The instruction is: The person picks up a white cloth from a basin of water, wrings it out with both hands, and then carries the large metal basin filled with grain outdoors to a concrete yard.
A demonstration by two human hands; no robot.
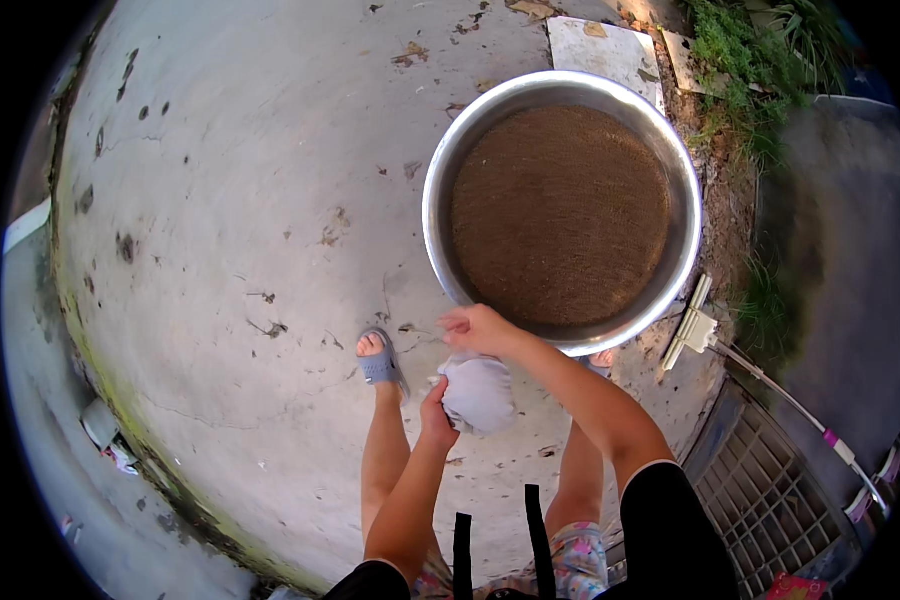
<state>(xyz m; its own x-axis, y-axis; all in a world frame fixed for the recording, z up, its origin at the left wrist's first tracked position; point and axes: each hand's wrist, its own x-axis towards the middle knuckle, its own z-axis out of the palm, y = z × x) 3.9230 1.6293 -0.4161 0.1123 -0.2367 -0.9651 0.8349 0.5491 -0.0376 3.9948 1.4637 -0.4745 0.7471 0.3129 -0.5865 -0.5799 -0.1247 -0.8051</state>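
My left hand [438,412] is closed on the left side of a rounded, pale grey-white bundle [478,394], which looks like soft cloth or a bag. What is inside it, if anything, is hidden. Just above the bundle is my right hand [475,329], its fingers pointing left and partly apart, with nothing visible in them. It is close to the near rim of a large round metal basin [438,250]. Fine brown granular material [560,215] covers the bottom of the basin in an even layer.
The basin stands on grey concrete [220,250] scattered with dry leaves. To its right lie a pale squeegee-like mop head [692,325] with a long pole and a metal grate [770,490]. Green plants [740,50] grow beyond. My sandalled left foot [378,358] is left of the bundle.
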